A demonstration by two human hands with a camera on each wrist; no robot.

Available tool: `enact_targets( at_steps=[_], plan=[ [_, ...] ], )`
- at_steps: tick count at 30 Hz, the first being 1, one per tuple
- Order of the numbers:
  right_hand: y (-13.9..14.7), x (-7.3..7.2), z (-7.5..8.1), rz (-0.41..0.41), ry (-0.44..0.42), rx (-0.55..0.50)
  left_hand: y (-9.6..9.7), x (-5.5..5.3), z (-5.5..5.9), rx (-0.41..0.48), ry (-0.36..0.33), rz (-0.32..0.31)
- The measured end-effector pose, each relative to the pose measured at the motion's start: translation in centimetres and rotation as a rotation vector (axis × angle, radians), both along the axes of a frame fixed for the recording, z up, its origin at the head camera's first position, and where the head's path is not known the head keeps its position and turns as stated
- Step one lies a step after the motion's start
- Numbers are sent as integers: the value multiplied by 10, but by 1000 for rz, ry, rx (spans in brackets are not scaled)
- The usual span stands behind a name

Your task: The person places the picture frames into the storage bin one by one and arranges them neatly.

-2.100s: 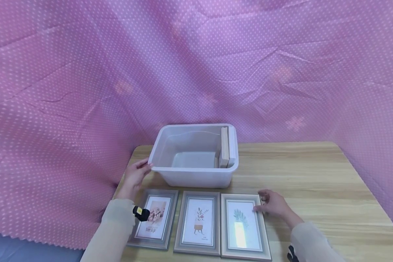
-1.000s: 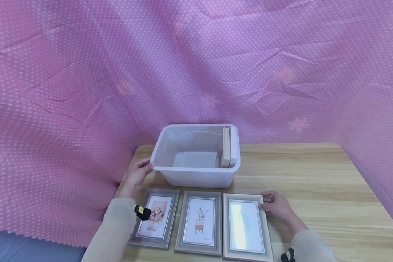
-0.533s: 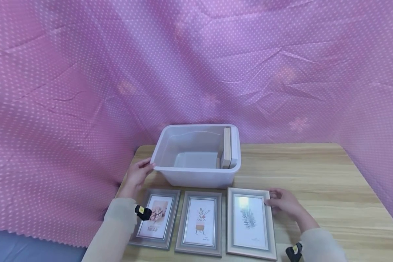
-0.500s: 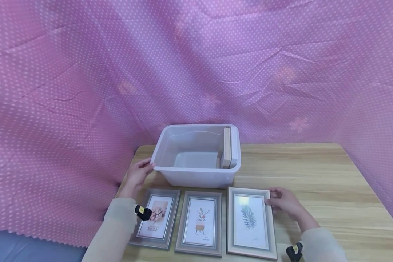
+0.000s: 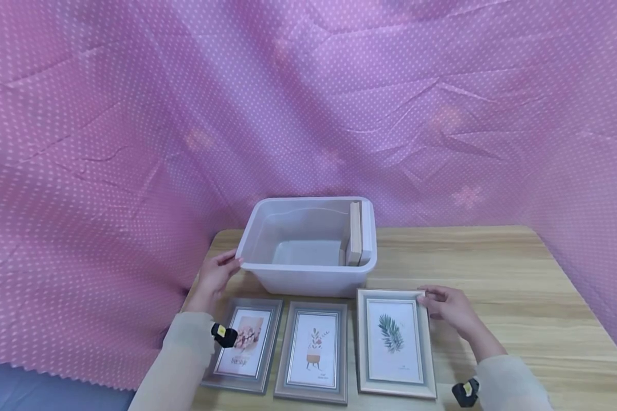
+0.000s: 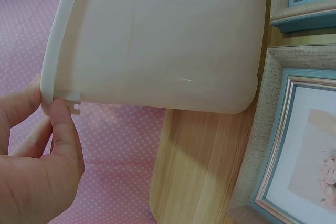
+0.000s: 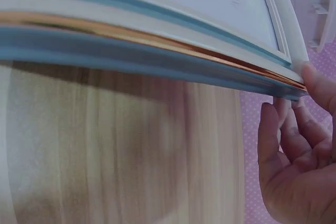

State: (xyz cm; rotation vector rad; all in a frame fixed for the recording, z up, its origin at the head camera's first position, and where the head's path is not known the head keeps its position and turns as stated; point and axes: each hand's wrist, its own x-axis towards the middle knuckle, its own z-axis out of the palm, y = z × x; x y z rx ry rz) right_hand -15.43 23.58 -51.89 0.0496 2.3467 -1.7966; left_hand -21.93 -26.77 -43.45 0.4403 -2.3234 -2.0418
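My left hand (image 5: 216, 279) pinches the front-left corner of the rim of a pale plastic bin (image 5: 308, 281); the left wrist view shows thumb and fingers on either side of that rim (image 6: 50, 72). With my right hand (image 5: 449, 308) I grip the upper right corner of a picture frame (image 5: 393, 342) with a green leaf print. Its far edge is tilted up from the table, and in the right wrist view the thumb lies on the frame's face (image 7: 210, 40) with fingers beneath. Left of it lie a plant-pot picture frame (image 5: 311, 352) and a flower picture frame (image 5: 244, 345), both flat.
Inside the bin, two flat items (image 5: 355, 234) stand upright against the right wall. Everything rests on a wooden table (image 5: 493, 268). Pink dotted cloth (image 5: 308, 103) hangs behind and to the left.
The leaf picture frame has shifted right, away from the plant-pot one, and its far edge has risen. My right hand moved right and up with it. My left hand stays on the bin.
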Motion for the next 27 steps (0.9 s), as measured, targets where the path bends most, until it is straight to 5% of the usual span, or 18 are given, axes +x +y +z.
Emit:
enact_targets(
  at_steps=[5,11,19,22,25,27],
  plan=[
    [7,-2,-1,-7,44,-2,0,0,-1,-7,2,1],
    [39,-32,-65,-20,107,-98,-1,0,0,-17,4,-3],
    [74,-61,-97,-40,174,-123,0,-1,-1,-18,1,3],
    [79,-54,-69,1,197,-156,0,-1,-2,-5,9,5],
    [74,-36,-17,1,198,-192,0,-1,-2,-5,4,8],
    [66,-22,23,-29,183,-125,-1,-1,-2,-15,1,4]
  ],
)
